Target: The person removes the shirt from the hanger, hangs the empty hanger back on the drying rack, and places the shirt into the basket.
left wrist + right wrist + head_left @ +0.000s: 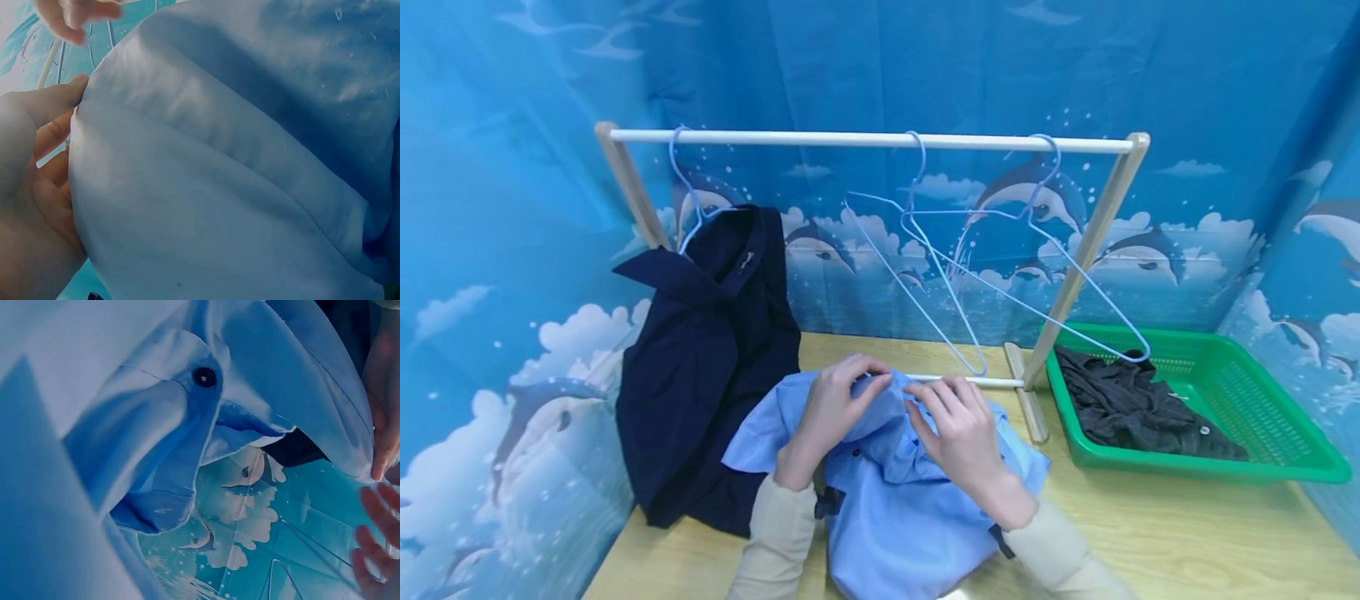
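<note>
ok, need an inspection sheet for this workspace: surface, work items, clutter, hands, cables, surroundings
Surface: wood-grain table, bare wood visible at front right.
Work items: light-blue shirt, bunched; navy shirt on the left hanger; middle hanger and right hanger bare on the garment rack; green basket at right, holding a dark buttoned garment.
Clutter: nothing seen.
Hands: left hand pinches the light-blue shirt's edge; right hand close to it, fingers loosely bent, no grip seen.
Cables: nothing seen.
Surroundings: blue dolphin-print curtain behind the rack and at both sides.
</note>
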### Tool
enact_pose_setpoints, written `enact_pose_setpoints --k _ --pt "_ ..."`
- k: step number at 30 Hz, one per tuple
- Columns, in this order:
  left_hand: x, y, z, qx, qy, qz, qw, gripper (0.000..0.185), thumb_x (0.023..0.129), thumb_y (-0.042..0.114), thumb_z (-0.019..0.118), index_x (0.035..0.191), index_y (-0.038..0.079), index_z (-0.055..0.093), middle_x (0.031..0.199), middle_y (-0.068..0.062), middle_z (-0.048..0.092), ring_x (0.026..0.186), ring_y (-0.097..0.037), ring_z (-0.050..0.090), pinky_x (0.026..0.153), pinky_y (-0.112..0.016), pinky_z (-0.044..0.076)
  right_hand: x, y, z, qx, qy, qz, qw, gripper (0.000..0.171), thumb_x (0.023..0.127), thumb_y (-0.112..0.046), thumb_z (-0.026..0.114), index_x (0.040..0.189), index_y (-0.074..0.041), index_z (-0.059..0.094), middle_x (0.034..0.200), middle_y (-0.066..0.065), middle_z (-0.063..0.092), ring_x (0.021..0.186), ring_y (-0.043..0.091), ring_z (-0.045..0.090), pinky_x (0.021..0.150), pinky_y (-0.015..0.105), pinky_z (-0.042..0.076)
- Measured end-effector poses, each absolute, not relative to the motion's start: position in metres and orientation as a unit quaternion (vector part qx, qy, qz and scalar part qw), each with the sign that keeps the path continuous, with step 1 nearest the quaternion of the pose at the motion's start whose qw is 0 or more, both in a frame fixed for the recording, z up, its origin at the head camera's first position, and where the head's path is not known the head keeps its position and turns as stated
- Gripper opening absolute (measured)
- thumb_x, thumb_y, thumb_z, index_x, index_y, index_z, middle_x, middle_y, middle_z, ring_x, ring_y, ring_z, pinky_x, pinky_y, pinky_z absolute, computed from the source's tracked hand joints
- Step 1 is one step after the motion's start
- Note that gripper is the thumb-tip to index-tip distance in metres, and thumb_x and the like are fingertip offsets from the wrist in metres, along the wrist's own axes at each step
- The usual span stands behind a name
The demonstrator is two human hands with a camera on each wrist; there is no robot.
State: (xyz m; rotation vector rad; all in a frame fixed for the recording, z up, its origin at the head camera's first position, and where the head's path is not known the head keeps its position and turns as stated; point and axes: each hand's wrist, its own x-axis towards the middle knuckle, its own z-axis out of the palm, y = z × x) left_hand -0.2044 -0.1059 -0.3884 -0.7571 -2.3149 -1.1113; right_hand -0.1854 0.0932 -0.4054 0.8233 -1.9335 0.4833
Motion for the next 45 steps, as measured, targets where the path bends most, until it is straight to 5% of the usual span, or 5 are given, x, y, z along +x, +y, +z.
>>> enact_pose_setpoints --k 6,15,35,41,45 --pt "-0.2 -0.103 -0.385 -0.288 -0.841 -0.397 0.227 0.013 0.1 0.023 0.067 0.102 0.012 0.074 0.097 0.001 0.071 0.089 -0.012 0.069 0.077 -0.03 0.057 -0.189 0.087 -0.414 0.301 -0.865 0.172 0.363 0.053 0.084 -0.041 0.083 0.123 -0.008 0.069 0.091 0.002 0.071 0.077 0.02 0.063 0.061 0.034 0.051" --pt "-0.194 -0.091 -0.382 -0.313 -0.836 -0.402 0.204 0.011 0.099 0.02 0.068 0.103 0.012 0.074 0.096 0.001 0.071 0.088 -0.012 0.068 0.077 -0.028 0.056 -0.194 0.085 -0.423 0.258 -0.892 0.198 0.313 0.032 0.082 -0.019 0.084 0.067 -0.013 0.056 0.062 0.003 0.059 0.051 0.025 0.059 0.043 0.037 0.042" --pt "-0.2 -0.105 -0.384 -0.27 -0.857 -0.402 0.177 0.012 0.099 0.022 0.067 0.106 0.018 0.076 0.098 0.007 0.071 0.082 -0.006 0.066 0.072 -0.023 0.056 -0.2 0.17 -0.403 0.142 -0.888 0.217 0.378 0.004 0.086 -0.005 0.069 0.087 -0.008 0.068 0.054 0.004 0.05 0.043 0.025 0.046 0.039 0.041 0.033" --pt "-0.208 -0.136 -0.395 -0.216 -0.893 -0.336 0.207 0.01 0.098 0.023 0.069 0.105 0.019 0.076 0.1 0.004 0.072 0.087 -0.011 0.069 0.075 -0.032 0.059 -0.196 0.198 -0.416 0.187 -0.875 0.206 0.396 0.041 0.081 0.006 0.067 0.112 -0.019 0.077 0.075 0.005 0.071 0.045 0.016 0.045 0.039 0.032 0.03" --pt "-0.213 -0.158 -0.408 -0.17 -0.928 -0.279 0.178 0.021 0.097 0.025 0.071 0.116 0.016 0.074 0.111 -0.001 0.071 0.1 -0.021 0.066 0.082 -0.041 0.056 -0.191 0.211 -0.429 0.271 -0.876 0.169 0.361 0.049 0.073 0.012 0.068 0.104 -0.023 0.08 0.096 0.001 0.074 0.058 0.015 0.055 0.042 0.027 0.035"
